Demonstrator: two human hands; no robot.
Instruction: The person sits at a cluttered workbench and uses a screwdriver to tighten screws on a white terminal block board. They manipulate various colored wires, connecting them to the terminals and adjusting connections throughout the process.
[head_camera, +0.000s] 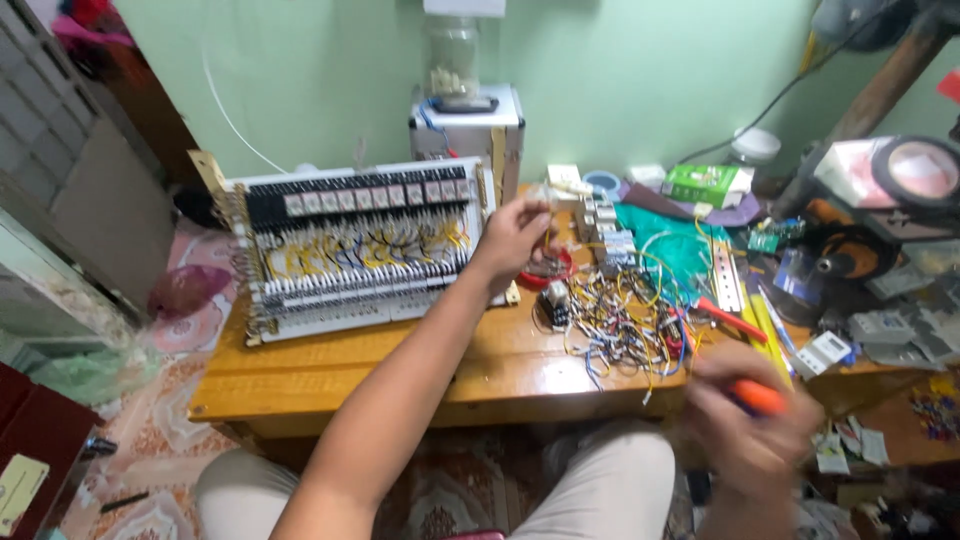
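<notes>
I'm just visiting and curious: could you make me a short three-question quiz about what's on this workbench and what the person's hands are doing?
1. True or false: the right hand grips a tool with an orange handle.
2. Which hand is raised over the wooden table beside the wired relay panel? A) left hand B) right hand
3. What lies loose on the table between the two hands?

Key:
1. True.
2. A, the left hand; it pinches something small, too blurred to name.
3. A tangle of short coloured wires.
</notes>
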